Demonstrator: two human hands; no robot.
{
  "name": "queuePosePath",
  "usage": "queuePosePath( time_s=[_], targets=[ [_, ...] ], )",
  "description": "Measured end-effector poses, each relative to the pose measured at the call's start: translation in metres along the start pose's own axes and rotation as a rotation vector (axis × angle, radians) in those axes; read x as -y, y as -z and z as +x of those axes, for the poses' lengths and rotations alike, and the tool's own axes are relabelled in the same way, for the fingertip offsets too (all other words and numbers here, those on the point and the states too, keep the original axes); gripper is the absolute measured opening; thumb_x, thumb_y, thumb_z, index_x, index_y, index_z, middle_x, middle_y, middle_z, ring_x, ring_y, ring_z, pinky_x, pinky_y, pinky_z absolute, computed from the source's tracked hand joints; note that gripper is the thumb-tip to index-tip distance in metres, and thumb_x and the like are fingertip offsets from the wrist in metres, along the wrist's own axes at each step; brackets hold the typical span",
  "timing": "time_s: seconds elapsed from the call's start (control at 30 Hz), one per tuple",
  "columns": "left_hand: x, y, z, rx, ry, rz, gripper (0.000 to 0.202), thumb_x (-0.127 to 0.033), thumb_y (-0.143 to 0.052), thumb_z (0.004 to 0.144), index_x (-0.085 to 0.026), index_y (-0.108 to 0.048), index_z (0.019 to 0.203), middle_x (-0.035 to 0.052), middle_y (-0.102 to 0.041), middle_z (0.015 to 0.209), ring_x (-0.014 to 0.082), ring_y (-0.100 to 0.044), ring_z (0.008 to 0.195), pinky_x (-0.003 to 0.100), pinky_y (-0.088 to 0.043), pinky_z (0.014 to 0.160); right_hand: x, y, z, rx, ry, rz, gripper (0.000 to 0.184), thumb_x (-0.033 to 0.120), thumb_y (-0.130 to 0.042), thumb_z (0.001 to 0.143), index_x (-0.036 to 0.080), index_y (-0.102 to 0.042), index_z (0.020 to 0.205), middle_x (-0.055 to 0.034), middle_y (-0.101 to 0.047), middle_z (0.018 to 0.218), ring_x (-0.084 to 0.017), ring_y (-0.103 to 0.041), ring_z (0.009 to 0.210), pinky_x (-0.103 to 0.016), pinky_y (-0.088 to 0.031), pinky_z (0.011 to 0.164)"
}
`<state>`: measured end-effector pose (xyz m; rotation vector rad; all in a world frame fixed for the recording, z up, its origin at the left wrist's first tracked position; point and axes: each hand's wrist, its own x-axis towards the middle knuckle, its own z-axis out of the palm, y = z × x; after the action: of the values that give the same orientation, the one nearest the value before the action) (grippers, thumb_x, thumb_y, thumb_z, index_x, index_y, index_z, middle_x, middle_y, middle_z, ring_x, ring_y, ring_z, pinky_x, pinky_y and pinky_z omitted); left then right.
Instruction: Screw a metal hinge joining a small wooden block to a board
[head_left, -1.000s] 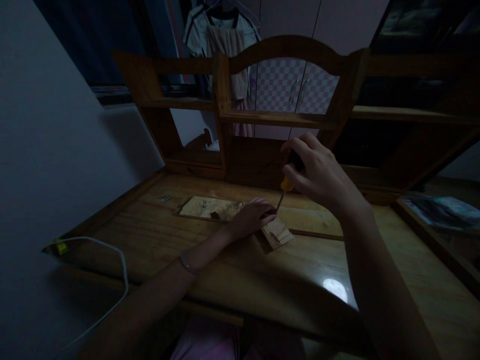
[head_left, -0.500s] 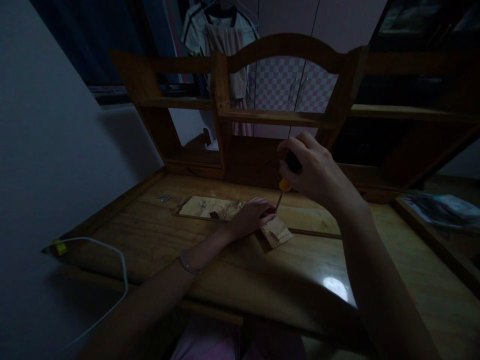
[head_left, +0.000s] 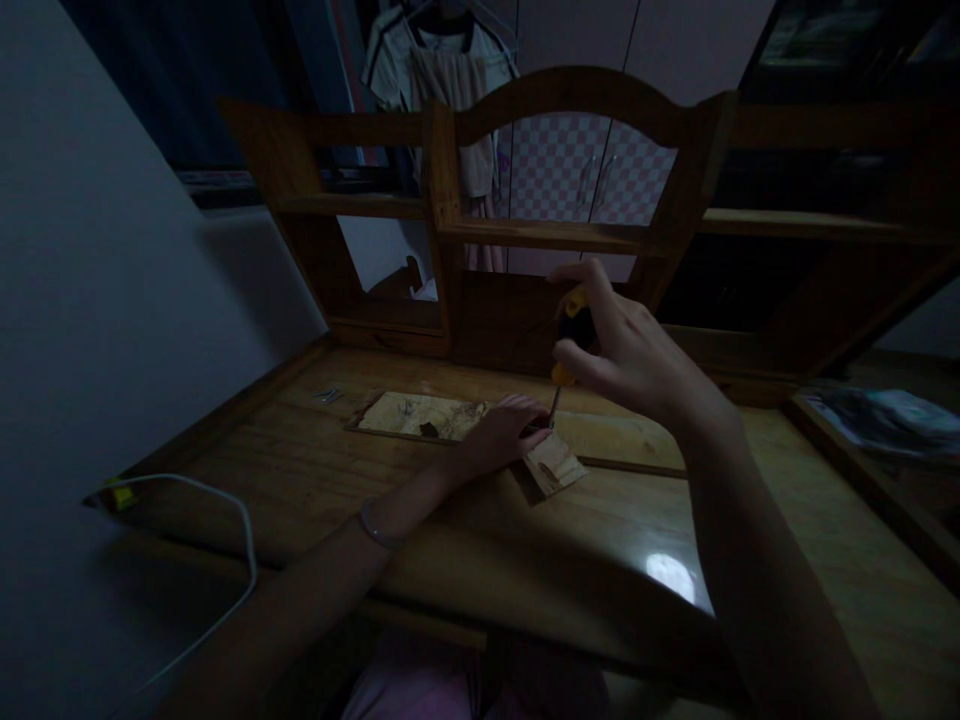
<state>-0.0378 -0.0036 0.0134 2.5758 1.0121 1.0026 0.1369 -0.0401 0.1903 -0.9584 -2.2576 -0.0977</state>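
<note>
My right hand [head_left: 611,335] is closed round the black-and-yellow handle of a screwdriver [head_left: 564,374], thumb on the near side. The shaft slants down and its tip meets the wood beside the fingers of my left hand [head_left: 511,430]. That hand lies low on the desk, thumb and fingers curled on the upper end of a short wooden board [head_left: 555,468]. What sits right at the tip is too dark to make out. Under and behind the short board, a longer pale plank [head_left: 405,412] with rough marks runs left to right.
Small metal pieces, probably screws [head_left: 328,396], lie left of the plank. A white cable [head_left: 247,530] loops over the desk's left edge near a yellow object [head_left: 120,495]. A wooden shelf unit [head_left: 547,235] rises along the back. Stacked items [head_left: 892,415] are at right.
My right hand has turned about the screwdriver and its fingers have loosened, showing more of the yellow on the handle. My left hand and the boards have stayed in place.
</note>
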Motion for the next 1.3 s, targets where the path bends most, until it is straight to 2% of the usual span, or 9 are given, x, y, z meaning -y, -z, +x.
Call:
queuePosePath(
  time_s=[0.1, 0.2, 0.3, 0.4, 0.57, 0.87, 1.03, 1.3],
  targets=[
    [0.0, 0.001, 0.0, 0.0, 0.001, -0.003, 0.009, -0.025, -0.066, 0.093, -0.018, -0.065, 0.097, 0.0051, -0.067, 0.098, 0.021, -0.062, 0.098, 0.034, -0.048, 0.089, 0.0, 0.0, -0.001, 0.013, -0.026, -0.039, 0.041, 0.029, -0.053, 0.086, 0.023, -0.047, 0.126, -0.0094, -0.065, 0.107, -0.025, -0.061, 0.084, -0.037, -0.045, 0.07],
    [0.0, 0.0, 0.0, 0.002, 0.008, -0.013, 0.009, -0.026, -0.066, 0.093, -0.018, -0.065, 0.098, 0.0049, -0.067, 0.099, 0.0208, -0.062, 0.098, 0.033, -0.048, 0.088, -0.001, -0.001, 0.001, -0.035, -0.033, -0.112, 0.03, 0.035, -0.055, 0.09, 0.023, -0.052, 0.117, -0.0093, -0.066, 0.104, -0.025, -0.062, 0.083, -0.036, -0.045, 0.07],
    [0.002, -0.002, 0.0, -0.002, 0.002, -0.021, 0.01, -0.025, -0.067, 0.092, -0.018, -0.065, 0.099, 0.0048, -0.068, 0.099, 0.0205, -0.062, 0.098, 0.033, -0.048, 0.089, -0.005, -0.001, 0.002, -0.106, -0.055, -0.175, 0.022, 0.04, -0.054, 0.094, 0.023, -0.057, 0.107, -0.0091, -0.066, 0.099, -0.026, -0.063, 0.084, -0.037, -0.046, 0.072],
    [0.002, -0.003, -0.001, 0.003, -0.013, -0.021, 0.011, -0.025, -0.067, 0.092, -0.019, -0.064, 0.101, 0.0045, -0.068, 0.1, 0.0202, -0.062, 0.1, 0.033, -0.047, 0.09, -0.009, -0.001, 0.003, -0.153, -0.05, -0.172, 0.017, 0.037, -0.054, 0.095, 0.024, -0.061, 0.104, -0.0099, -0.067, 0.103, -0.027, -0.064, 0.092, -0.041, -0.048, 0.079],
    [0.001, -0.002, -0.001, 0.012, -0.012, -0.006, 0.01, -0.023, -0.067, 0.092, -0.019, -0.064, 0.101, 0.0041, -0.068, 0.1, 0.02, -0.062, 0.098, 0.033, -0.047, 0.089, -0.014, 0.003, 0.002, -0.142, -0.035, -0.142, 0.028, 0.028, -0.054, 0.092, 0.022, -0.06, 0.119, -0.0121, -0.066, 0.114, -0.028, -0.064, 0.099, -0.043, -0.048, 0.085],
    [0.002, -0.001, -0.001, 0.023, 0.007, -0.003, 0.013, -0.023, -0.068, 0.091, -0.019, -0.065, 0.103, 0.0044, -0.069, 0.101, 0.0197, -0.064, 0.099, 0.032, -0.05, 0.089, -0.014, 0.009, -0.001, -0.073, -0.04, -0.096, 0.041, 0.021, -0.049, 0.089, 0.022, -0.056, 0.129, -0.0146, -0.062, 0.126, -0.032, -0.06, 0.113, -0.048, -0.047, 0.094],
    [0.002, -0.002, -0.001, 0.01, 0.018, -0.005, 0.011, -0.024, -0.066, 0.093, -0.02, -0.064, 0.104, 0.0042, -0.068, 0.101, 0.0197, -0.064, 0.099, 0.032, -0.05, 0.089, -0.012, 0.01, -0.001, -0.067, -0.047, -0.076, 0.038, 0.018, -0.044, 0.09, 0.022, -0.057, 0.126, -0.0139, -0.064, 0.123, -0.032, -0.06, 0.113, -0.049, -0.045, 0.096],
    [0.002, -0.003, -0.001, -0.003, -0.015, -0.008, 0.011, -0.02, -0.064, 0.093, -0.02, -0.064, 0.104, 0.004, -0.068, 0.1, 0.0193, -0.063, 0.097, 0.031, -0.049, 0.088, -0.013, 0.008, 0.001, -0.064, -0.049, -0.079, 0.027, 0.014, -0.042, 0.088, 0.02, -0.06, 0.108, -0.0124, -0.064, 0.112, -0.028, -0.061, 0.102, -0.044, -0.045, 0.091]
  ],
)
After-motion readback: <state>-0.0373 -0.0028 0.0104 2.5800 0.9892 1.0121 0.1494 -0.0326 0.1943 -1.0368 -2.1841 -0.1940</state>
